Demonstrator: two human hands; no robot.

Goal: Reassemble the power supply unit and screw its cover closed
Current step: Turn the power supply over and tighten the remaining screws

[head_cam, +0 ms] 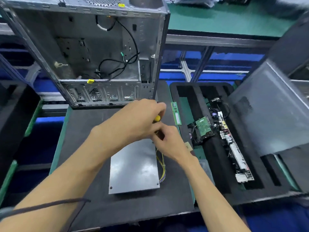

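The grey power supply unit (134, 166) lies flat on a dark mat (93, 203) with its metal cover on top and yellow wires (161, 166) spilling from its right side. A screwdriver with a yellow and black handle (157, 118) stands over the unit's far right corner. My left hand (138, 118) grips the top of the handle. My right hand (167, 141) holds the lower part of the screwdriver at that corner. The tip and the screw are hidden by my fingers.
An open, empty computer case (93, 52) stands upright just behind the mat. A green memory stick (176, 113) lies right of my hands. A black foam tray (217, 173) to the right holds a motherboard (234, 148) and a drive. A grey side panel (274, 111) leans at the far right.
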